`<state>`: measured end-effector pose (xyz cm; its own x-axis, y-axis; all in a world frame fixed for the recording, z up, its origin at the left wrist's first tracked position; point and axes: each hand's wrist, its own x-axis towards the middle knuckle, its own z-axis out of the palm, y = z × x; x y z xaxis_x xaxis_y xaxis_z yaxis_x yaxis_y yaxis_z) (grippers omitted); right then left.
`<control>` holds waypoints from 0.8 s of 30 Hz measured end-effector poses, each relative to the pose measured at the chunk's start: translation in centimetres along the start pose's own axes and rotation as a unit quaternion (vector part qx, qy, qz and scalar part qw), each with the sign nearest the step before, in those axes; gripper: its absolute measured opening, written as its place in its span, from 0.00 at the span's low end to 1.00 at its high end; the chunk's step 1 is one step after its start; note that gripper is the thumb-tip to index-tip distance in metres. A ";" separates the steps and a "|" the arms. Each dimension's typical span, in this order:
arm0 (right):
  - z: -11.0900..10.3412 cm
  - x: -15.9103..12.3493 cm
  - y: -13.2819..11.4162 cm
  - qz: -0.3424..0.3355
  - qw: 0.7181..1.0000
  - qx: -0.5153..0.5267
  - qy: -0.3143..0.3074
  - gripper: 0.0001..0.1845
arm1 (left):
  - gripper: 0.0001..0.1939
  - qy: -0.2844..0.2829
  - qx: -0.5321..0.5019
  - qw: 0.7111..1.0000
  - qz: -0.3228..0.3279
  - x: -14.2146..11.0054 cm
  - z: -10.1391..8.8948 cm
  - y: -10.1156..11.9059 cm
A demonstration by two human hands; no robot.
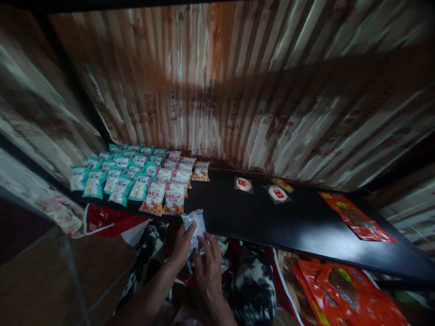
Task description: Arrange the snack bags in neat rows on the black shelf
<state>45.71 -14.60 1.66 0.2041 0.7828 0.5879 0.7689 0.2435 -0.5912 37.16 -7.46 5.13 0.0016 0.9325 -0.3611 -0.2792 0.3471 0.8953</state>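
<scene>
Just in front of the shelf edge, a silvery-white snack packet (195,225) is held with its printed front not clearly legible. My left hand (182,242) is closed on its left side, thumb lying over the top. At the packet's lower right, my right hand (210,260) has bent fingers and thumb against its edge. The nearest packets on the shelf are orange-and-white snack packets (174,198), lying in overlapping rows. To their left, several teal-and-white snack packets (121,189) fill the shelf's left end.
A black shelf (231,222) runs across, backed by pleated, printed sheeting (204,90). Round white packaged items (277,194) and a flat red-orange bag (356,216) lie toward its right. Below are a red basket (102,220) at left and several orange bags (343,290) at right.
</scene>
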 end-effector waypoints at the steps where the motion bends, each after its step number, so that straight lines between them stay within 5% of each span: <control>1: 0.1 0.0 0.1 0.003 1.000 -0.001 -0.002 0.18 | 0.31 0.000 0.003 1.000 0.000 0.0 0.0 0.0; 11: 0.5 -0.6 0.0 0.036 0.999 0.011 -0.023 0.22 | 0.31 -0.013 -0.006 0.999 -0.037 -0.6 0.1 0.4; 24: 1.0 0.4 0.5 0.052 0.998 0.021 -0.022 0.29 | 0.30 -0.039 0.076 0.996 0.009 -1.2 0.4 0.8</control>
<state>45.55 -13.56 1.02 0.2545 0.8294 0.4972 0.7185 0.1820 -0.6713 37.28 -8.27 6.38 0.0735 0.9416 -0.3287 -0.1303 0.3359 0.9329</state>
